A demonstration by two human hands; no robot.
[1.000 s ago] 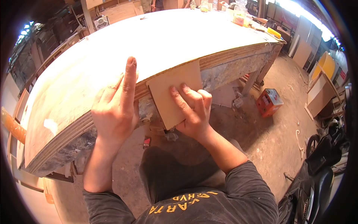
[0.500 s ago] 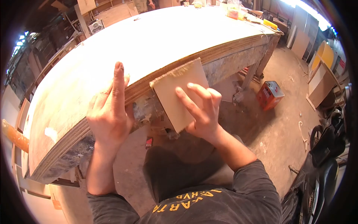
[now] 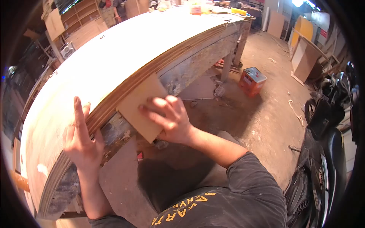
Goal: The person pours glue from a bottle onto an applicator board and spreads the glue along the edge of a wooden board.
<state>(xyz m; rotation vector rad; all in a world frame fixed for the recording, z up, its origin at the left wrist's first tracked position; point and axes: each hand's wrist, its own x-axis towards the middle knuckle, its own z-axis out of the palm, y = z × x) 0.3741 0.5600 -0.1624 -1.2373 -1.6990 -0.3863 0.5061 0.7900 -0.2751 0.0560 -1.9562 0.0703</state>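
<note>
The desk point(image 3: 95, 76), with a thick layered edge, is spread out beyond and to both sides of the left fingers point(image 3: 80, 116) and the right fingers point(image 3: 154, 117), its far surface washed out by glare. A black motorcycle point(image 3: 330, 163) is parked on the floor well to the right of the right fingers, partly cut off by the dark rim of the view. Nearer to the body than either set of fingers, a dark shirt point(image 3: 251, 190) with yellow lettering is seen, worn by the person. An orange tin point(image 3: 253, 81) with a pale top is stood on the floor beyond and to the right of the right fingers. Directly under the right fingertips lies the tan block point(image 3: 137, 108), flat and rectangular; it is tilted, with its upper part set against the layered edge and its lower part hanging below it. The block is gripped by the right fingers, whose tips are laid on its face while the thumb is tucked at its lower side. The left fingers are held apart from the block, just to its left, at the same edge: the index is stretched out over the top, the others are bent, the thumb is parted from them, and nothing is seen gripped. A yellow object point(image 3: 238, 11) is placed at the desk's far end, well beyond the right fingers. A small red item point(image 3: 140, 156) is seen below the block, between the two sets of fingers.
</note>
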